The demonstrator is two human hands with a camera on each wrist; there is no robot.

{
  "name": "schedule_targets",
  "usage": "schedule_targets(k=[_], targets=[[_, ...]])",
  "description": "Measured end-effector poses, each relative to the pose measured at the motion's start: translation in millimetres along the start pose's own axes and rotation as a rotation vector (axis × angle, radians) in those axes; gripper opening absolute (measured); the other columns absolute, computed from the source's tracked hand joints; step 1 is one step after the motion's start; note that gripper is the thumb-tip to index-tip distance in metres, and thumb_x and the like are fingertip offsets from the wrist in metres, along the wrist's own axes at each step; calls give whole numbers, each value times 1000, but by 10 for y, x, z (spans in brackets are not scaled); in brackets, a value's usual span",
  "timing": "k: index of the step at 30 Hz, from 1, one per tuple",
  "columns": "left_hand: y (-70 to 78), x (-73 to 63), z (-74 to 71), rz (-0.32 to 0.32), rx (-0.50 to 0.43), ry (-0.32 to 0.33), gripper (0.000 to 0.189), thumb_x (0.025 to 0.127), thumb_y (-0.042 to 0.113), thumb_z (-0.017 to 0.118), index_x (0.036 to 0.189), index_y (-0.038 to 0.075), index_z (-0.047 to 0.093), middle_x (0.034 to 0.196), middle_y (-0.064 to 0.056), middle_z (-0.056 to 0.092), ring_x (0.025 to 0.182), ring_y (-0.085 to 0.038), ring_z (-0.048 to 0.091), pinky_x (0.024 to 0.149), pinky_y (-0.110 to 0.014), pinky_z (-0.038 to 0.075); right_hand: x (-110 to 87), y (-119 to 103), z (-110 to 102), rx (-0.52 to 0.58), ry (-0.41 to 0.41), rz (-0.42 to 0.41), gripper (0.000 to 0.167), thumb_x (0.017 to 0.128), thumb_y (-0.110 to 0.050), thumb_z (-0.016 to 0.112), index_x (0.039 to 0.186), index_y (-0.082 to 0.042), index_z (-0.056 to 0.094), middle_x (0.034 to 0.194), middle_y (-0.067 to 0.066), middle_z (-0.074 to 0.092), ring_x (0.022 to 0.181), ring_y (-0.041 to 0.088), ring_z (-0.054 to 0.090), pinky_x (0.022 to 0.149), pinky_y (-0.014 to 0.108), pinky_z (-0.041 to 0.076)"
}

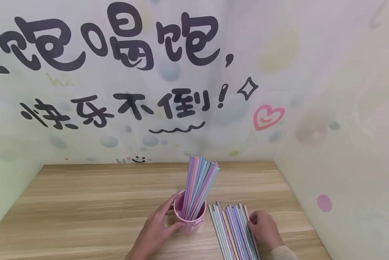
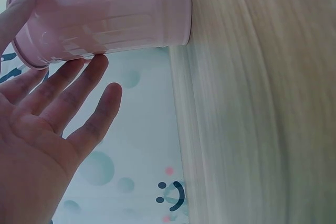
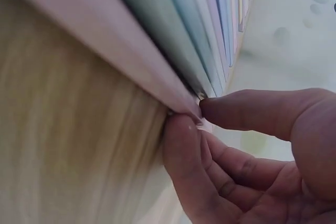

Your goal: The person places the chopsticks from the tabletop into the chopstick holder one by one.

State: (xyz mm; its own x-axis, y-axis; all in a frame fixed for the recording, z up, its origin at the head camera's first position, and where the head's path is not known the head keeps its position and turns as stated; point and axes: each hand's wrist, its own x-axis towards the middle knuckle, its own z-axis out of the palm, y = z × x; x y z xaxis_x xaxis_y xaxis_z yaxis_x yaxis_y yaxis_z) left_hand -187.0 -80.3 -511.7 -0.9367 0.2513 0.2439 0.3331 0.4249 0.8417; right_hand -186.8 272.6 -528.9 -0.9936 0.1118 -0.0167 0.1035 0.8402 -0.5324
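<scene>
A small pink bucket (image 1: 189,226) stands on the wooden table, with a bundle of thin pastel sticks (image 1: 198,189) leaning to the right inside it. My left hand (image 1: 155,229) holds the bucket from the left, thumb on its near side and fingers behind; in the left wrist view fingertips touch its wall. Right of the bucket, a row of loose pastel sticks (image 1: 231,231) lies side by side. At that row's right edge, my right hand (image 1: 265,227) pinches the far end of a pink stick (image 3: 113,43) between thumb and forefinger.
Behind the wooden table (image 1: 93,209) rises a white wall (image 1: 194,148) with black lettering and bubble prints. A second wall (image 1: 350,162) runs along the right side, close to my right hand. One yellow stick (image 1: 228,229) lies within the row.
</scene>
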Motion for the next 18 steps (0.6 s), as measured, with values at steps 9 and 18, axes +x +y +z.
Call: schedule_targets(k=[9, 18], targets=[[-6, -12, -6, -7, 15, 9, 89, 78, 25, 85, 151, 43, 37, 136, 9, 60, 115, -11, 61, 100, -45, 51, 4, -12, 8, 4, -21, 20, 7, 80, -3, 73, 80, -1, 67, 72, 3, 63, 66, 16, 58, 58, 32, 53], [6, -7, -14, 12, -5, 2, 89, 79, 23, 84, 151, 41, 37, 139, 9, 58, 117, -13, 60, 102, -46, 50, 22, -117, -274, 203, 51, 49, 13, 85, 0, 65, 95, 8, 65, 78, 6, 66, 65, 15, 61, 55, 24, 54]])
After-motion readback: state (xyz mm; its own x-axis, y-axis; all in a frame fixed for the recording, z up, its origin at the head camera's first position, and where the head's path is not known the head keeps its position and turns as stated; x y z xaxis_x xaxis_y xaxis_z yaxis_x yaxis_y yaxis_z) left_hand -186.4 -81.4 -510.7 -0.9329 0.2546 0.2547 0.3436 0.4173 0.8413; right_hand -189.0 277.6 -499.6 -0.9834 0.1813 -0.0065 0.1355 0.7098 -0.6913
